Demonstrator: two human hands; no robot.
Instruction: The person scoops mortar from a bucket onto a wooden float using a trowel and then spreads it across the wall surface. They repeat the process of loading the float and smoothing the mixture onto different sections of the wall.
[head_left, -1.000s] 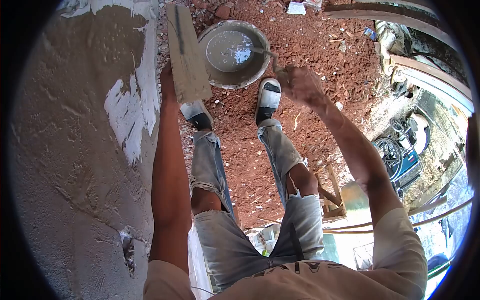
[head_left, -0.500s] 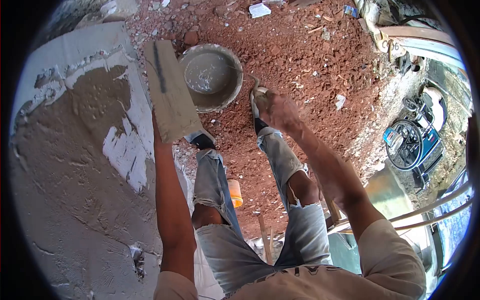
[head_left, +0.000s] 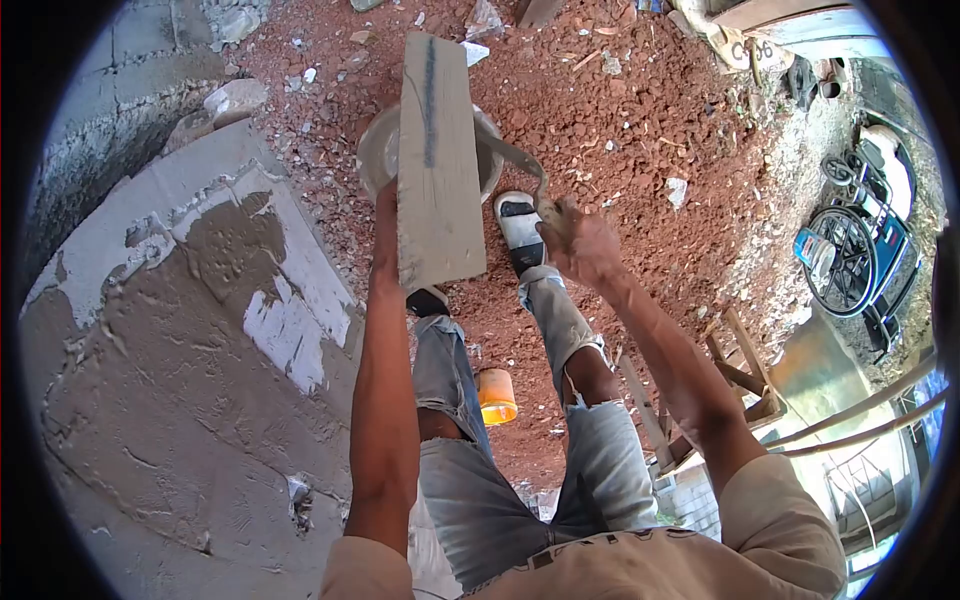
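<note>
My left hand (head_left: 386,220) is closed behind a long rectangular plastering float (head_left: 440,170), its fingers mostly hidden. Grey mortar coats the float's face, with a dark streak along its upper part. My right hand (head_left: 585,245) is wrapped round the handle of a trowel (head_left: 515,155), whose curved neck and narrow blade reach toward the float's right side. Under the float lies a round mortar tub (head_left: 378,152), partly covered by it. To the left, a surface carries wet grey mortar (head_left: 160,390) with a bare white patch (head_left: 287,340).
Loose reddish soil and rubble (head_left: 640,130) cover the ground. An orange bucket (head_left: 497,397) stands beyond my legs. A wheelchair (head_left: 845,260) is at the right, with a wooden frame (head_left: 745,380) nearer me. A block wall (head_left: 140,75) rises at the upper left.
The float has shifted right and now overlaps the mortar tub. My right hand has moved slightly down and right, and the trowel blade now shows beside the float. The view has shifted too.
</note>
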